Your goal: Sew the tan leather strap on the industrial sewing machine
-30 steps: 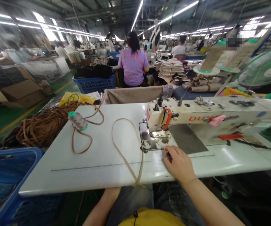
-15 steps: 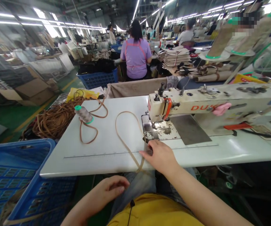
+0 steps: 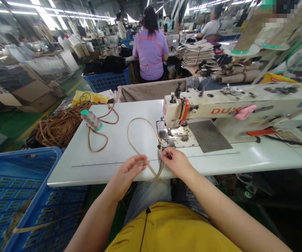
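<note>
A narrow tan strap (image 3: 129,134) lies in a loop on the white table, its ends crossing near the front edge. My right hand (image 3: 176,161) is closed in a pinch at the strap's right side, by the needle plate. Something thin shows at its fingertips, too small to name. My left hand (image 3: 128,171) is over the table's front edge beside the strap's left side, fingers loosely bent and thumb a little apart. Nothing clearly shows in it. The sewing machine (image 3: 174,112) stands just beyond my right hand.
A thread cone (image 3: 91,120) leans on the table near a brown strap (image 3: 98,151). Brown straps (image 3: 53,127) are heaped off the left edge, above a blue basket (image 3: 48,164). A fabric-lined bin (image 3: 151,92) borders the table's back; a person (image 3: 151,52) sits beyond.
My left hand has risen from my lap to the table edge, beside the strap. My right hand has stayed near the needle plate, its fingers now drawn into a pinch.
</note>
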`<action>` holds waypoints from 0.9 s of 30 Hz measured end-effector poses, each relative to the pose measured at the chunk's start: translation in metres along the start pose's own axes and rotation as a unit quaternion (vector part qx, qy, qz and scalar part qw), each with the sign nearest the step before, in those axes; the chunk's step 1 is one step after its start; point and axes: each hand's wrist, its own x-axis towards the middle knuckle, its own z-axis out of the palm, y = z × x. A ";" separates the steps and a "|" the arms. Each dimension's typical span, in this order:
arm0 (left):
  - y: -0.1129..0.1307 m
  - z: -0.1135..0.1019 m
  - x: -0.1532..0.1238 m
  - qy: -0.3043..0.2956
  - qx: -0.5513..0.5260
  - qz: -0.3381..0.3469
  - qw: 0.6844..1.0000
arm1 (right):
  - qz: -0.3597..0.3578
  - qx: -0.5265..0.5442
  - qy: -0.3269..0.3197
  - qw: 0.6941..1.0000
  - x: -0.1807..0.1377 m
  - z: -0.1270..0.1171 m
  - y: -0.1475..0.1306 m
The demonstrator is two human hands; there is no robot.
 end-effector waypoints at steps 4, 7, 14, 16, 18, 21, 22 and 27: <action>0.005 0.015 0.021 -0.038 -0.082 -0.025 0.996 | 0.016 0.108 -0.022 0.994 0.002 0.004 0.009; 0.004 0.024 0.039 -0.060 -0.119 -0.066 0.989 | 0.031 0.169 -0.041 0.984 -0.002 0.001 0.013; -0.001 0.052 0.077 -0.138 -0.166 -0.114 0.970 | 0.080 0.290 -0.068 0.951 -0.019 -0.018 0.008; -0.004 0.059 0.082 -0.148 -0.169 -0.118 0.967 | 0.098 0.326 -0.083 0.937 -0.023 -0.023 0.005; -0.006 0.065 0.087 -0.151 -0.169 -0.117 0.967 | 0.105 0.338 -0.084 0.931 -0.025 -0.027 0.004; -0.008 0.069 0.094 -0.140 -0.171 -0.111 0.969 | 0.108 0.340 -0.082 0.931 -0.027 -0.031 0.004; -0.007 0.070 0.096 -0.134 -0.169 -0.109 0.970 | 0.109 0.339 -0.083 0.931 -0.027 -0.032 0.006; -0.002 0.073 0.110 -0.114 -0.150 -0.086 0.978 | 0.113 0.319 -0.083 0.937 -0.029 -0.039 0.013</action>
